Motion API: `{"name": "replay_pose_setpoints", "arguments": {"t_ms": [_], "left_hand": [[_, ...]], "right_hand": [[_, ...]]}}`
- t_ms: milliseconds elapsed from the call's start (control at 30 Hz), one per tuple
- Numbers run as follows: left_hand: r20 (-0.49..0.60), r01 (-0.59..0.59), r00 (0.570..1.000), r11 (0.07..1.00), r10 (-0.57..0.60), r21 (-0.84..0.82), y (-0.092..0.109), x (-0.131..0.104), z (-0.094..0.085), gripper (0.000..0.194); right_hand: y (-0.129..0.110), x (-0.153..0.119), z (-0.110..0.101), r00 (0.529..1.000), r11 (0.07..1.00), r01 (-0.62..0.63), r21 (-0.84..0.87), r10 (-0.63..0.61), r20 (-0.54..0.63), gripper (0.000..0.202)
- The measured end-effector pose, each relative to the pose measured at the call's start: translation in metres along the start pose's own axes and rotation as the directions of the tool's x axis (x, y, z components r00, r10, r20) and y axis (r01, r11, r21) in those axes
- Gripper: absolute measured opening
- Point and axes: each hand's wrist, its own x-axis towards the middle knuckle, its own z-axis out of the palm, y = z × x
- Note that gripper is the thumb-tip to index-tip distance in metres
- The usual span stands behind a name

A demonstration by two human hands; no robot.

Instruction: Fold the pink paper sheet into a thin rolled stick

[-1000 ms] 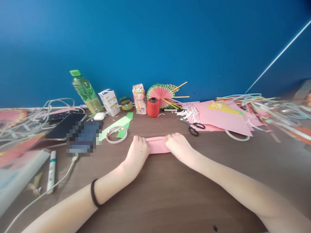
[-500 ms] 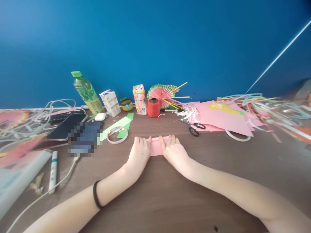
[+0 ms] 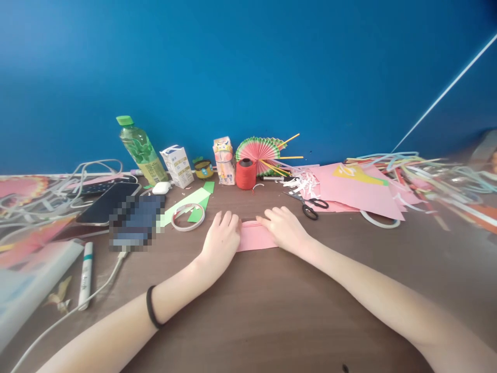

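A small piece of pink paper [image 3: 256,238] lies on the brown table between my hands, with a narrow fold along its far edge. My left hand [image 3: 222,239] grips its left end, fingers curled; the thumb is mostly hidden behind the hand. At the right end, my right hand [image 3: 286,229] holds the paper's far corner, thumb laid along the fold and fingers bent. What lies under both palms is hidden. A roll of tape [image 3: 188,228] is left of my left hand, and black-handled scissors [image 3: 310,211] lie just beyond my right hand.
Along the blue wall stand a green bottle [image 3: 142,153], a white carton [image 3: 177,166], a red thread spool [image 3: 246,175] and a folded paper fan [image 3: 258,149]. Pink sheets [image 3: 361,191] and paper strips cover the right back. Phones [image 3: 108,203], cables and a marker [image 3: 86,274] lie left.
My right hand has slid right along the pink paper, uncovering more of it. My left hand has shifted slightly, its fingers a little more spread.
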Motion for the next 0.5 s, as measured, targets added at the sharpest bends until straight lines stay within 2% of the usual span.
{"name": "replay_pose_setpoints", "arguments": {"t_ms": [100,200,333,500], "left_hand": [[0.067,0.015,0.998,0.989,-0.005,-0.15,-0.011,0.005,0.005,0.029],[0.101,0.113,0.991,0.931,-0.082,-0.347,-0.024,0.01,0.01,0.022],[0.125,0.122,0.991,0.786,-0.057,-0.606,-0.038,0.013,0.013,0.013],[0.049,0.086,0.996,0.708,-0.073,-0.7,-0.046,0.015,0.012,0.011]], "right_hand": [[0.015,0.002,0.013,0.99,0.992,0.01,0.124,0.008,-0.141,0.027],[0.02,0.003,0.022,0.979,0.96,0.001,0.28,0.055,-0.194,0.025],[0.022,0.005,0.024,0.979,0.867,0.016,0.498,0.087,-0.183,0.022],[0.028,0.006,0.018,0.983,0.65,-0.028,0.759,0.154,-0.096,0.022]]}}
